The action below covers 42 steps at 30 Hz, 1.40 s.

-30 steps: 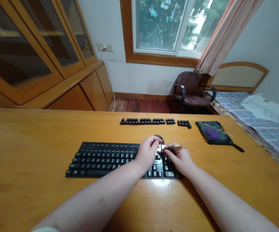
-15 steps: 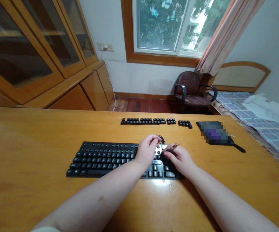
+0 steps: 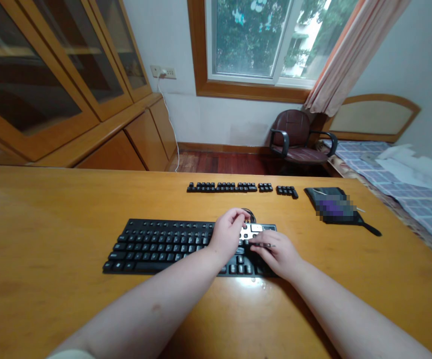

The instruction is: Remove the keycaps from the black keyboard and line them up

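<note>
A black keyboard [image 3: 163, 247] lies on the wooden desk [image 3: 51, 259] in front of me. My left hand [image 3: 227, 236] rests curled on its right part, beside a bare patch where keys are off. My right hand [image 3: 279, 254] is closed round a thin dark tool [image 3: 263, 245], its tip held level over the keys at the keyboard's right end. A row of loose black keycaps [image 3: 223, 187] is laid out further back, with two short groups [image 3: 286, 191] to its right.
A dark pouch [image 3: 331, 207] with a black handle sticking out lies at the back right of the desk. Beyond the desk stand wooden cabinets [image 3: 70, 99], a brown office chair [image 3: 298, 139] under the window, and a bed [image 3: 406, 179] on the right.
My right hand has dropped lower and nearer to me over the keyboard's right end, and the tool now lies flatter. The left hand has barely moved.
</note>
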### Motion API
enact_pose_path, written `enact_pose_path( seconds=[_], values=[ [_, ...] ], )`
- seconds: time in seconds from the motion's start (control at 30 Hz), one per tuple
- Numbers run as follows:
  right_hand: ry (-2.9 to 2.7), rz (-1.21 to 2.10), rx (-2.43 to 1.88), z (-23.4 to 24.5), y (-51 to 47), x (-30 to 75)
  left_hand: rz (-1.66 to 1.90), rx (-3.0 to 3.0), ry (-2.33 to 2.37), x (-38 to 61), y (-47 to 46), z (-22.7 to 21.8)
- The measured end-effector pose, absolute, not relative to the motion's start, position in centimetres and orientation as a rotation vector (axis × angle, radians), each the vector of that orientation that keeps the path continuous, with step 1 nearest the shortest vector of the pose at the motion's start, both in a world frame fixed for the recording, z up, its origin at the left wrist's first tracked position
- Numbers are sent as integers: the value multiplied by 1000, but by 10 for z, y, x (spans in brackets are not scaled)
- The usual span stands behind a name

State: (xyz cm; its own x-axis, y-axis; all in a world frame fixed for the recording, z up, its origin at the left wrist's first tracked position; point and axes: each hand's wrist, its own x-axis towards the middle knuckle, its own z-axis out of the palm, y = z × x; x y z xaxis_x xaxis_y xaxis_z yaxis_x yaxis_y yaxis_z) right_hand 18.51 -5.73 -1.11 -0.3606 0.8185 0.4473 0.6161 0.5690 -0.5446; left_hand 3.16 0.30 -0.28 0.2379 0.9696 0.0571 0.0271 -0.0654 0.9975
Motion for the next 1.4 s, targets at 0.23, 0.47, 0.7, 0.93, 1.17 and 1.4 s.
enact_pose_path(
  seconds=[0.23, 0.47, 0.7, 0.93, 1.17, 1.4],
  values=[
    [-1950, 391, -1296, -18, -56, 185, 914, 1615, 1021, 32, 1, 0],
    [-1976, 343, -1321, -11, -51, 196, 489, 2348, 1032, 28, -7, 7],
    [-2031, 378, -1338, -8, -49, 205, 452, 2488, 910, 30, -7, 0],
    [-1792, 558, -1417, -12, -44, 205, 530, 2468, 922, 32, -7, -5],
    [-1693, 446, -1378, -10, -49, 208, 623, 2377, 943, 32, -8, -5],
    [-1516, 580, -1315, -17, -49, 207, 762, 2219, 945, 32, -5, -9]
  ],
)
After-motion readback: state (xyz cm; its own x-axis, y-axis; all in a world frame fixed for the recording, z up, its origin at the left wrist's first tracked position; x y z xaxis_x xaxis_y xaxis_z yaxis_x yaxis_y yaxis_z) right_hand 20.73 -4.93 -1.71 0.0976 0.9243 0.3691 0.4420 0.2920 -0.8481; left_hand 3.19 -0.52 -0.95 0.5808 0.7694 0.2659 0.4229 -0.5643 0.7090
